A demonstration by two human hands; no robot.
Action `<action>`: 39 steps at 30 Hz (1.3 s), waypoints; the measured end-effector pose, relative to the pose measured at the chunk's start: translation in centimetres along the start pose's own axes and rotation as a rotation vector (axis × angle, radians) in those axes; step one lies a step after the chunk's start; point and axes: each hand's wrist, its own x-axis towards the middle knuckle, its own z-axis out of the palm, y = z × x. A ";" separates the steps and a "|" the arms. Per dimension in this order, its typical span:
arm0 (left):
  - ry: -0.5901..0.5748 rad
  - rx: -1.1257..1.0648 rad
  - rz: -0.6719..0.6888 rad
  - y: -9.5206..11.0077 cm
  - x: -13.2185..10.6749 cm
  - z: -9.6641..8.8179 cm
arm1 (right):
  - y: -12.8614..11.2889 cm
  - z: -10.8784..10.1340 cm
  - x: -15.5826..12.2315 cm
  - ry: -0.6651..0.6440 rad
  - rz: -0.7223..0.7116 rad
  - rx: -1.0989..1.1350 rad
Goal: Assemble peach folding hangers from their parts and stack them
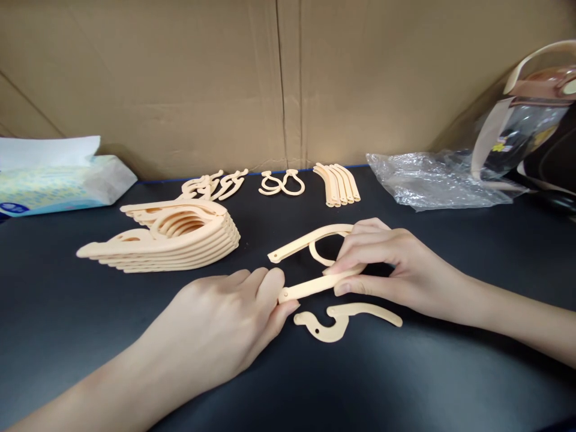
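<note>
Right hand point(382, 264) closed round the bend of a pale peach frame point(310, 288), thumb along the lower edge, fingers over the top. Left hand point(229, 318) back-up, fingers curled, thumb and forefinger pinched on the tip of the frame's nearer arm — so both hands clamped on the one piece. Frame lies mid-table, its two arms spread toward the left, the far arm free, part of an inner loop showing between them. Just this side of it, flat on the black tabletop point(90, 360), a loose hooked part point(355, 309) with a small dark hole and a long curved tail; neither hand touches it. Left and farther back, a stack of matching frames point(189, 252), nested in layers. Behind, a jumble of curved parts point(204, 185), then two looped hooks point(283, 187) side by side, then a row of short bowed strips point(344, 186). Far left, a tissue pack point(54, 180); far right, crumpled clear plastic point(418, 180) and a brown-lidded bottle point(508, 141) — brown cardboard point(180, 72) stands behind everything.
</note>
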 end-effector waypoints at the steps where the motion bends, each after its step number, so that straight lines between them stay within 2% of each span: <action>1: 0.000 -0.012 -0.004 0.0 0.0 0.0 | 0.0 0.0 0.0 -0.001 -0.001 -0.002; 8: 0.046 -0.124 -0.042 -0.1 -0.3 0.5 | 0.3 0.0 0.0 0.008 -0.034 -0.038; 18: 0.008 -0.300 -0.024 -0.1 -0.5 0.5 | 0.8 0.0 0.1 -0.003 -0.069 -0.032; 22: -0.008 -0.338 0.006 0.0 -0.4 0.3 | 0.3 -0.1 0.0 0.027 0.018 0.018; 25: 0.000 -0.355 0.015 0.0 -0.4 0.2 | 0.1 -0.2 0.0 0.101 0.076 0.064; 30: -0.007 -0.372 0.031 0.2 -0.3 -0.1 | 0.7 0.0 0.1 0.236 0.048 -0.034; 39: 0.011 -0.375 0.073 0.1 -0.2 0.0 | 1.2 -0.2 0.1 0.217 0.141 -0.162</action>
